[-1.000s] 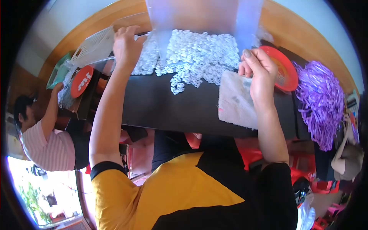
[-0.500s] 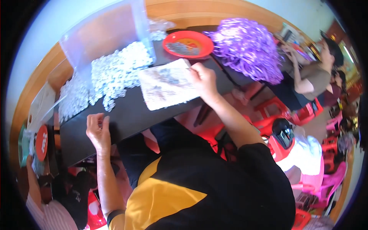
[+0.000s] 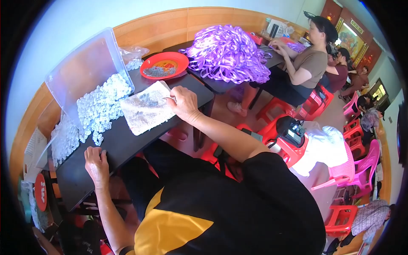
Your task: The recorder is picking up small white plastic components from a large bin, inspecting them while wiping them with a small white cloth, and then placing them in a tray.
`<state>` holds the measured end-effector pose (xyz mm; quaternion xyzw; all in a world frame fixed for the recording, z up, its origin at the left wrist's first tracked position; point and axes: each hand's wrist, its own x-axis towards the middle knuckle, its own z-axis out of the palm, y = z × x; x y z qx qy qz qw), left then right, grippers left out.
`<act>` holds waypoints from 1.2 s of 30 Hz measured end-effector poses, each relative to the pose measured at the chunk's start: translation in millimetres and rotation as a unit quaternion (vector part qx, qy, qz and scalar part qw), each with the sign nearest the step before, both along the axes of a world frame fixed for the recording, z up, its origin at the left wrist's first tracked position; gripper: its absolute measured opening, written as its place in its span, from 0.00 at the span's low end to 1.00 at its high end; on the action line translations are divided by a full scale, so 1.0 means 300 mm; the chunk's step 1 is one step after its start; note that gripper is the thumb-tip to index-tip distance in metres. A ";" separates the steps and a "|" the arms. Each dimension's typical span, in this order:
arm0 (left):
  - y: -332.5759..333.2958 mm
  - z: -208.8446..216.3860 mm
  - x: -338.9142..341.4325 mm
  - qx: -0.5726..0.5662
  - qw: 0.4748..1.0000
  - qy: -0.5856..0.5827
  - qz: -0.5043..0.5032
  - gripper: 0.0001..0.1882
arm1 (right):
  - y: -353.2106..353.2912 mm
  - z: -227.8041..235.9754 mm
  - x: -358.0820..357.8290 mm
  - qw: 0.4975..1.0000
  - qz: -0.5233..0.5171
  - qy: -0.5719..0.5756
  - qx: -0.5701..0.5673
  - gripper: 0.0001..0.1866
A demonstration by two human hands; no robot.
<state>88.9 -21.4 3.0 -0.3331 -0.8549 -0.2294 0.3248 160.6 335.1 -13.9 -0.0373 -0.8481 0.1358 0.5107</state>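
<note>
Dark table point(image 3: 120, 138) (distant lettering point(image 3: 356, 26) illegible): right hand point(image 3: 184, 103) pinching cloth point(image 3: 145, 109), left hand point(image 3: 97, 166) resting, thumb apart.

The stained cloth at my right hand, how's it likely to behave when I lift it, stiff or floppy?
The stained cloth will probably be floppy, since it looks like thin fabric with uneven edges. It's likely light for its size, being flat rather than bulky. Its rough-looking surface suggests it shouldn't slip easily from your right hand.

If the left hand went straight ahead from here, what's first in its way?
Probably the loose white pieces at the mouth of the clear bin; how high the left hand sits is hard to judge.
</note>
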 end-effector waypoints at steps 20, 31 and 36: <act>-0.032 0.006 -0.005 0.007 0.999 -0.035 -0.017 0.12 | -0.025 0.009 0.001 0.993 -0.018 -0.116 0.010 0.09; -0.265 0.397 0.334 0.243 0.952 0.173 -0.073 0.07 | -0.021 0.002 -0.008 0.994 -0.026 -0.102 0.031 0.09; -0.462 0.543 0.711 0.147 0.950 0.271 0.049 0.21 | -0.053 0.019 -0.024 0.992 -0.031 -0.124 0.021 0.10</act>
